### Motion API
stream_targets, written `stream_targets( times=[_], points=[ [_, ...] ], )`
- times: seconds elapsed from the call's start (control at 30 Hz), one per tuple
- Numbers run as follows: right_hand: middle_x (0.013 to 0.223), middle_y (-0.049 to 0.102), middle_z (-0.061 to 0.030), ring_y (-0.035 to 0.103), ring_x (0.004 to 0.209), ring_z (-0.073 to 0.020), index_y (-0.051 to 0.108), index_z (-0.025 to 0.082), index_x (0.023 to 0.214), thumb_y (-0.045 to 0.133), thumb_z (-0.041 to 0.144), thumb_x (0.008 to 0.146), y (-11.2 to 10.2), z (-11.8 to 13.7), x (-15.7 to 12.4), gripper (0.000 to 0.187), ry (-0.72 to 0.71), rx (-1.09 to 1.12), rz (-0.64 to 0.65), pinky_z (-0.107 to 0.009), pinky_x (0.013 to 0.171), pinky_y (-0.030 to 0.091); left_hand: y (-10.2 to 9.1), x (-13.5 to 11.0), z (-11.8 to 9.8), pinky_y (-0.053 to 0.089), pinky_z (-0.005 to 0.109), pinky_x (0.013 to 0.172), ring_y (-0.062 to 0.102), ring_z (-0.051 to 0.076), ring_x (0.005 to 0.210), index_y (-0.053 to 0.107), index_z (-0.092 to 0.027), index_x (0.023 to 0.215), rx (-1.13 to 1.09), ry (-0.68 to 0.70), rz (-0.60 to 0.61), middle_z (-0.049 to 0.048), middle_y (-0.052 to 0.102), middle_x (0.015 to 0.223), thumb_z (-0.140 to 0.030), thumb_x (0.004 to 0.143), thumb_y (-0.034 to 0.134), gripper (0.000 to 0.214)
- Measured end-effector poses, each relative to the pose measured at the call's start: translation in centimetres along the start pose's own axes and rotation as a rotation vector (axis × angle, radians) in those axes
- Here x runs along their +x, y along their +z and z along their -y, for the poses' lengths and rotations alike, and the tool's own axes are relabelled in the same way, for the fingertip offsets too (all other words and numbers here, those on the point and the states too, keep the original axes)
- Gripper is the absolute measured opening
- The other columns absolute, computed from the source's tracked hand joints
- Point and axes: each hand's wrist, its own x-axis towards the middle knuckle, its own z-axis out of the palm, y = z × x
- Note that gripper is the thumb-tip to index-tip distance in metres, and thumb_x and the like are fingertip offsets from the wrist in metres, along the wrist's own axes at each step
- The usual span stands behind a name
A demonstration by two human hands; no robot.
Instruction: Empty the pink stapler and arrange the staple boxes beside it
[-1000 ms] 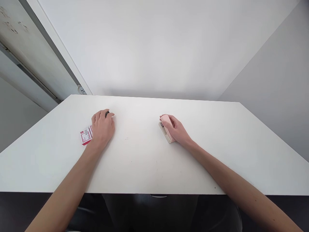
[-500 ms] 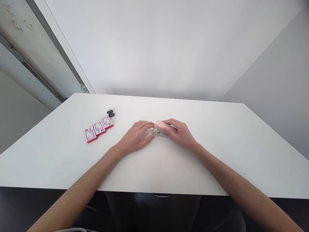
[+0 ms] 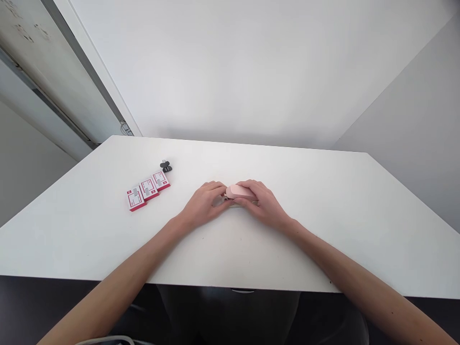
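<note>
A small pink stapler [image 3: 237, 191] lies at the middle of the white table [image 3: 323, 225]. My right hand [image 3: 262, 203] is wrapped over its right part, fingers curled on its top. My left hand [image 3: 204, 203] meets it from the left, fingertips pinched at the stapler's left end. Three small red-and-white boxes [image 3: 147, 190] lie in a row to the left, apart from both hands. Just behind them sits a small black object [image 3: 166, 166].
The table stands against a white wall, with a grey wall on the right and a door frame [image 3: 89, 72] at the back left. Its near edge runs across the bottom of the view, dark space beneath it.
My left hand left the boxes and black object and came right to the stapler. My right hand brought the stapler toward the table's middle and turned it sideways. Both hands now grip it.
</note>
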Motion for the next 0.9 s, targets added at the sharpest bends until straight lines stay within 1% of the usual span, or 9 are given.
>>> stream_targets(
  times=[0.13,0.3,0.47,0.57,0.67,0.77,0.9],
  points=[
    [0.124,0.072,-0.0061,0.063,0.115,-0.0302,0.063,0.032,0.122,0.06,0.054,0.1,-0.2,0.4,-0.1,0.032,0.097,0.147,0.012,-0.048,0.1,0.049,-0.1,0.0,0.0,0.051,0.036,0.078,0.064,0.021,0.086,0.071,-0.023,0.093,-0.071,-0.016,-0.013,0.0053,0.07,0.092,-0.051,0.099,0.062,0.029],
    [0.123,0.07,-0.0055,0.065,0.11,-0.0263,0.062,0.029,0.121,0.062,0.055,0.098,-0.6,0.7,0.1,0.035,0.161,0.36,0.014,-0.042,0.093,0.053,0.0,-0.1,0.2,0.052,0.037,0.083,0.066,0.021,0.088,0.072,-0.024,0.097,-0.063,0.0,-0.008,0.005,0.072,0.094,-0.046,0.097,0.065,0.023],
    [0.118,0.068,-0.0055,0.065,0.104,-0.0234,0.061,0.029,0.122,0.064,0.053,0.098,-0.9,0.8,0.2,0.034,0.172,0.492,0.047,-0.039,0.087,0.055,0.1,0.0,0.1,0.051,0.037,0.079,0.067,0.021,0.086,0.07,-0.024,0.093,-0.052,-0.004,0.007,0.0044,0.073,0.092,-0.044,0.094,0.069,0.021],
    [0.125,0.066,-0.0062,0.064,0.106,-0.0229,0.06,0.03,0.125,0.063,0.052,0.099,-1.0,1.0,0.2,0.034,0.158,0.585,0.1,-0.039,0.087,0.056,0.0,0.0,-0.2,0.051,0.038,0.083,0.067,0.021,0.086,0.069,-0.023,0.092,-0.032,0.019,0.035,0.0037,0.073,0.091,-0.045,0.094,0.07,0.021],
    [0.133,0.064,-0.0074,0.065,0.113,-0.0242,0.06,0.03,0.129,0.062,0.055,0.099,-1.1,1.4,0.3,0.038,0.131,0.644,0.151,-0.041,0.091,0.058,-0.1,-0.1,-0.5,0.051,0.039,0.088,0.068,0.021,0.088,0.068,-0.024,0.098,-0.012,0.014,0.055,0.0022,0.073,0.093,-0.045,0.091,0.073,0.022],
    [0.134,0.065,-0.0081,0.065,0.116,-0.0257,0.059,0.031,0.132,0.063,0.059,0.098,-1.2,1.6,0.4,0.044,0.131,0.65,0.167,-0.043,0.092,0.059,-0.3,-0.2,-0.5,0.051,0.038,0.089,0.068,0.021,0.088,0.064,-0.026,0.105,-0.017,-0.003,0.053,0.0008,0.073,0.097,-0.044,0.09,0.076,0.027],
    [0.135,0.065,-0.0079,0.067,0.115,-0.0257,0.061,0.031,0.131,0.064,0.058,0.098,-1.2,1.8,0.4,0.043,0.129,0.673,0.172,-0.045,0.096,0.058,-0.3,-0.2,-0.4,0.049,0.037,0.09,0.068,0.02,0.091,0.066,-0.026,0.107,-0.012,0.093,0.08,0.001,0.073,0.096,-0.041,0.096,0.069,0.018]
  ],
)
